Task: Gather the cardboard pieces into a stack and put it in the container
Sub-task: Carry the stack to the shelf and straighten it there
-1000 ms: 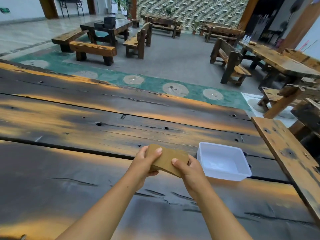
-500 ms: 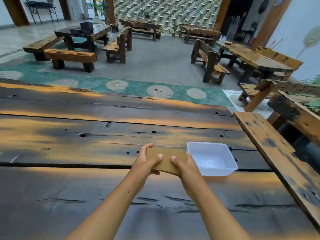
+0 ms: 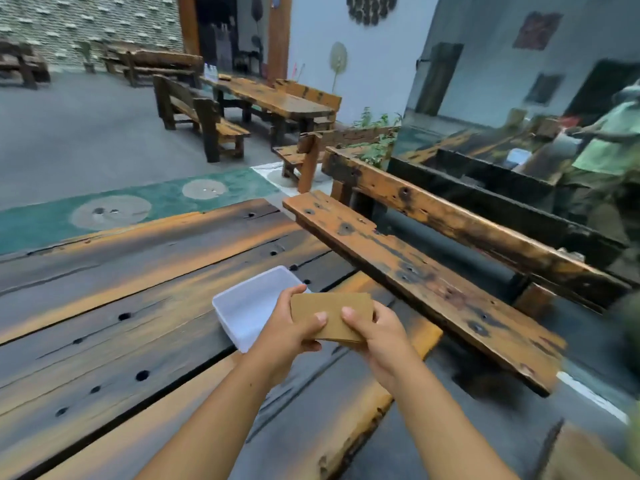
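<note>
Both hands hold a brown stack of cardboard pieces above the dark wooden table. My left hand grips the stack's left end, thumb on top. My right hand grips its right end, thumb on top too. A white plastic container sits on the table just left of and behind the stack, empty as far as I see; my left hand covers its near right corner.
A worn wooden bench runs along the table's right edge, its backrest beyond. The table ends close to my right hand. More wooden tables and benches stand across the grey floor.
The view has swung to the right. The container, earlier on the stack's right, now lies on its left. Both hands have kept their hold on the stack.
</note>
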